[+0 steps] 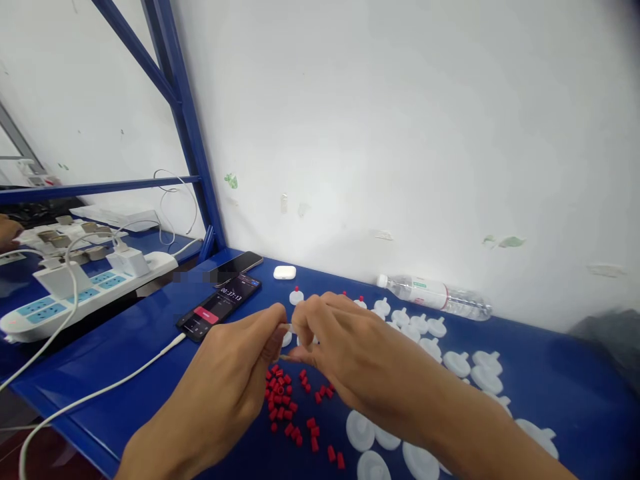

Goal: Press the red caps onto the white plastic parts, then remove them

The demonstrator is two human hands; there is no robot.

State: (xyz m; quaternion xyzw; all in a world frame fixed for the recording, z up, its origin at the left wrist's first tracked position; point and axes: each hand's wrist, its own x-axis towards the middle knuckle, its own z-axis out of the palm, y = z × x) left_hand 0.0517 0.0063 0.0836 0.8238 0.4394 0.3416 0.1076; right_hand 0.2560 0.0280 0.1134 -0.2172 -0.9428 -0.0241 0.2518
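Observation:
My left hand (235, 373) and my right hand (340, 347) meet above the blue table (550, 393), fingertips pinched together on a small white disc part (287, 330) that is mostly hidden between them. Below the hands lies a scatter of several small red caps (287, 400). Several white disc parts (435, 347) are spread to the right and near the front (360, 430). A few discs with red caps on top (297, 295) stand behind the hands.
A phone (220, 307) showing a timer lies left of the hands with a white cable (100, 393) plugged in; a second phone (240, 263) and a white earbud case (285, 272) sit near the wall. A plastic bottle (435, 293) lies at the back. A power strip (75, 293) is at left.

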